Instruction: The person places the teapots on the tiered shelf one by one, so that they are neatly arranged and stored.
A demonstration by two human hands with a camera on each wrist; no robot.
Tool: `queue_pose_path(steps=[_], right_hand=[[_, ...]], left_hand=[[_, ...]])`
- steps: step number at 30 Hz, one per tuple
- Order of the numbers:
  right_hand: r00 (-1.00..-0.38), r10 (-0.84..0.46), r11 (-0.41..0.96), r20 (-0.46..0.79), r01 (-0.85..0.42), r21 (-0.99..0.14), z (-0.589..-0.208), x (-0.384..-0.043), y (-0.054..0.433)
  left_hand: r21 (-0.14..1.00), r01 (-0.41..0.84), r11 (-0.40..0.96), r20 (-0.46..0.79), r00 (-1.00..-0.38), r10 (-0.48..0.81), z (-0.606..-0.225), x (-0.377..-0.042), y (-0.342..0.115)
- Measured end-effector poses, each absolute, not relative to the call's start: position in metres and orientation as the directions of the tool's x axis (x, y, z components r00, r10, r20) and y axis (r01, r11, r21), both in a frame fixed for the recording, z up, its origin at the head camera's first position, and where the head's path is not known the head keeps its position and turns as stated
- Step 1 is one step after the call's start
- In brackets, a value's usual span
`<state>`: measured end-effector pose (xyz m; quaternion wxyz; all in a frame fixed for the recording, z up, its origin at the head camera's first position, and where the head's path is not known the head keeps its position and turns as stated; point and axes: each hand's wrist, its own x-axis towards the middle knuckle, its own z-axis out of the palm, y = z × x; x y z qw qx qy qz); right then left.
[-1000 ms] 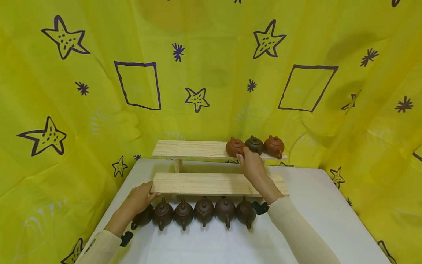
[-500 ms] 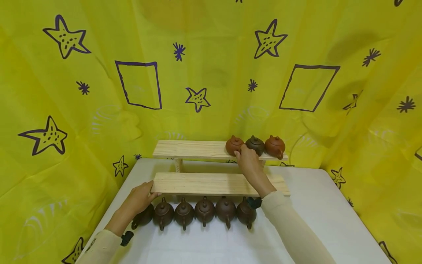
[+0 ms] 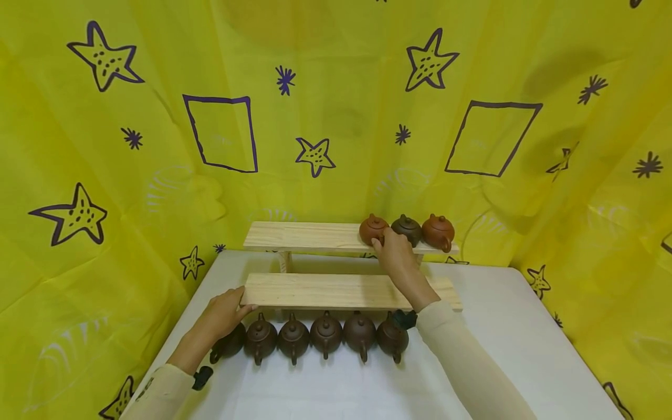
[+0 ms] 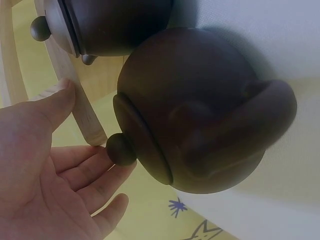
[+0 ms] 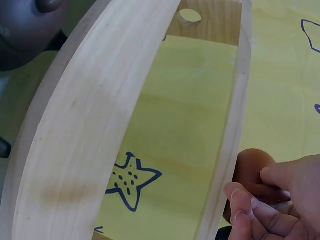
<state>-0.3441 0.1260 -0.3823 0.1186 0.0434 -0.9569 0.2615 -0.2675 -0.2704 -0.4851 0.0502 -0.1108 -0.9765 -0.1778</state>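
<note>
In the head view, my right hand [image 3: 397,255] reaches over the lower board to the upper shelf [image 3: 299,235] and pinches the handle of a reddish-brown teapot [image 3: 371,231]. That teapot stands leftmost of three there, beside a dark grey-green teapot [image 3: 406,226] and another reddish one [image 3: 438,231]. The right wrist view shows the thumb and fingers around the teapot's handle [image 5: 270,192]. My left hand [image 3: 223,315] holds the left end of the lower shelf [image 3: 315,290]; its fingers meet the board's end close by a dark teapot's lid knob [image 4: 121,149] in the left wrist view.
A row of several dark brown teapots [image 3: 326,333] stands on the white tabletop [image 3: 294,394] in front of the lower shelf, handles toward me. A yellow curtain [image 3: 336,192] with starfish drawings surrounds the table at the back and sides.
My right forearm has swung slightly left while the hand stays at the reddish teapot's handle. The left hand keeps its hold on the board, and the row of dark teapots has not moved.
</note>
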Motion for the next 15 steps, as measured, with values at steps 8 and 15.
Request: queue_pose_path(steps=[8,15], right_hand=[[-0.972,-0.003,0.836,0.235,-0.132,-0.533,-0.389,-0.333,0.143],[-0.961,-0.065,0.85,0.269,-0.194,-0.49,-0.4,-0.315,0.162]], left_hand=[[0.339,0.221,0.915,0.116,-0.974,0.192,-0.482,-0.267,-0.268],[0.331,0.213,0.919,0.109,-0.976,0.187,-0.481,-0.266,-0.268]])
